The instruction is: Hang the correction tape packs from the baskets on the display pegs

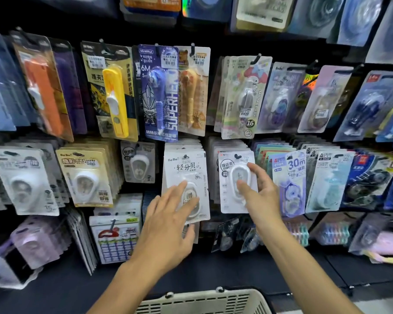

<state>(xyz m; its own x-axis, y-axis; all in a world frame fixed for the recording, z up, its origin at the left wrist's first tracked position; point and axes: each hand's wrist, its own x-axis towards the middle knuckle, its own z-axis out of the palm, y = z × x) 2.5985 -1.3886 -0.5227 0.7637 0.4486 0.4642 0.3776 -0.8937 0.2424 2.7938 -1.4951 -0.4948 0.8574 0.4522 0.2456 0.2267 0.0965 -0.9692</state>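
- Right hand (258, 189): thumb and fingers curled round the blister bubble of a white correction tape pack (237, 182), thumb on the bubble's lower left, fingertip at its upper right; a pinch, not a flat push.
- That pack sits at the front of its stack in the lower row of the display wall (213, 264), its hanger hole level with the dark peg (237, 156); cannot tell whether the hole is fully over the peg tip.
- Left hand (168, 220): fingers straight and spread, tips laid on the bubble of the neighbouring BoBo pack (185, 184), thumb out to the side beneath it; pressing or steadying, not gripping.
- BoBo pack hangs just beside the held pack, to its left, front of its own stack, apparently already on its peg.
- Step in hand, by judgement: seating the right-hand pack on the peg, near the end of one hanging cycle.
- Next move likely calls for sliding the card back along the peg until flush with the stack, then loosening the pinch without dragging the card forward.
- Basket (204, 301) at the bottom edge of view, below both forearms; only the rim shows, contents hidden, so the remaining count cannot be told.
- Risk: neighbouring cards overlap closely, so a snag on the 30m pack (292, 177) to the right seems possible.
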